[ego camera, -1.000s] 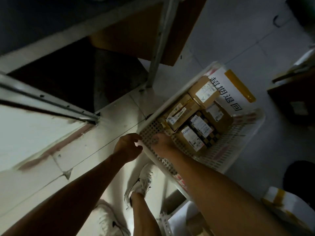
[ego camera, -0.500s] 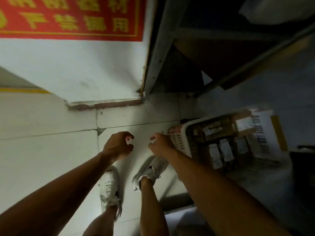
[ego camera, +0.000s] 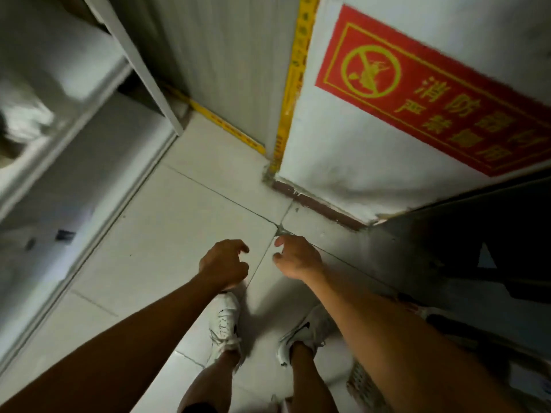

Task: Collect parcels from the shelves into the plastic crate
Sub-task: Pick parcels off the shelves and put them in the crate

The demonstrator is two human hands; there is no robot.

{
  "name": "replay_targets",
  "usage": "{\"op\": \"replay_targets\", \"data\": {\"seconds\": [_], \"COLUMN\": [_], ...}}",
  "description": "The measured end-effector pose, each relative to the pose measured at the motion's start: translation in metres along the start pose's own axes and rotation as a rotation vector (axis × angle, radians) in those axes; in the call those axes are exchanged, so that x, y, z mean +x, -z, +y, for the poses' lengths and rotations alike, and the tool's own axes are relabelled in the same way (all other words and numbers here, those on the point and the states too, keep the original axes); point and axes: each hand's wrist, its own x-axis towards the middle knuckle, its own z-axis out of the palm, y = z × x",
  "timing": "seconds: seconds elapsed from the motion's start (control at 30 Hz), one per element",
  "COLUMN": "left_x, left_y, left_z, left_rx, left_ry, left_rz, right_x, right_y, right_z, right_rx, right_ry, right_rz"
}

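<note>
At the bottom right corner, only a small piece of the plastic crate [ego camera: 362, 383] shows: a pale perforated wall, mostly hidden behind the right forearm and cut by the picture's edge; its contents cannot be seen. On the left, the metal shelves [ego camera: 74, 120] are blurred, and what lies on them is hard to make out. Both hands hang over the pale tiled floor [ego camera: 167, 234], close to each other but apart. The left hand [ego camera: 223, 265] and the right hand [ego camera: 296, 259] have loosely curled fingers and hold nothing. A red sign [ego camera: 417, 84] with yellow characters sits on the white wall. Two white sneakers [ego camera: 225, 323] stand below.
</note>
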Motion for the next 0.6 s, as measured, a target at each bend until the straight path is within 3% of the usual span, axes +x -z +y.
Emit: {"op": "replay_targets", "data": {"seconds": [0.27, 0.43, 0.6], "left_x": [-0.026, -0.055, -0.103], "left_y": [0.039, 0.062, 0.081], "left_z": [-0.095, -0.153, -0.225], "left_rx": [0.124, 0.235, 0.151], "left_ry": [0.159, 0.262, 0.442], "left_rz": [0.124, 0.193, 0.228], "right_x": [0.019, 0.016, -0.003], "right_y": [-0.036, -0.061, -0.096], "right_z": [-0.117, -0.188, -0.275], "right_rx": [-0.31, -0.688, -0.855], "right_ry": [0.175, 0.305, 0.439], "right_rz": [-0.032, 0.001, 0.013]}}
